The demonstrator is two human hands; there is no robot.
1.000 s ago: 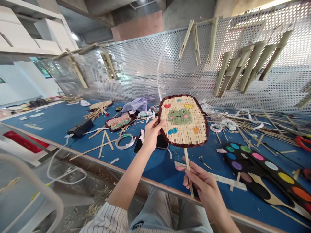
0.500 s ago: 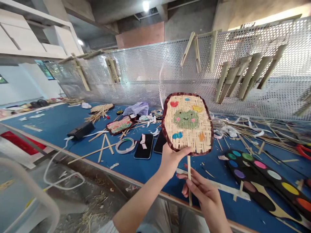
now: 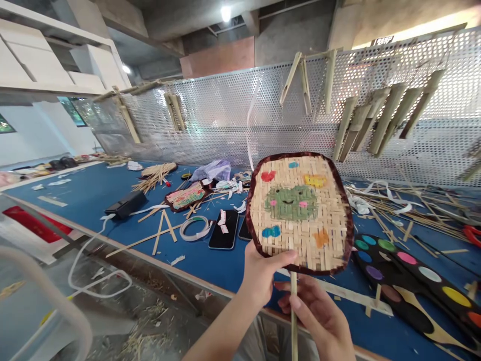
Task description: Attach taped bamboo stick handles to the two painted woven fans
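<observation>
A woven bamboo fan (image 3: 300,210) stands upright in front of me, its dark brown border framing a painted green smiling shape and small coloured spots. My left hand (image 3: 259,273) grips its lower left edge, thumb across the front and fingers behind. Below the woven face runs a thin bamboo stick handle (image 3: 293,311). My right hand (image 3: 319,313) pinches this stick between thumb and fingers, a little under the border. Some fingers of both hands are hidden behind the fan and stick.
Behind the fan lie a phone (image 3: 223,229), a tape roll (image 3: 195,228) and another woven fan (image 3: 186,195). A paint palette (image 3: 413,281) sits at right, near scattered bamboo strips (image 3: 391,215). A black box (image 3: 126,204) with a white cable rests at left. A perforated metal panel (image 3: 218,115) stands behind.
The fan has come closer to me and slightly lower, and looks larger. Both hands keep their hold on it, and the stick now reaches the bottom of the view.
</observation>
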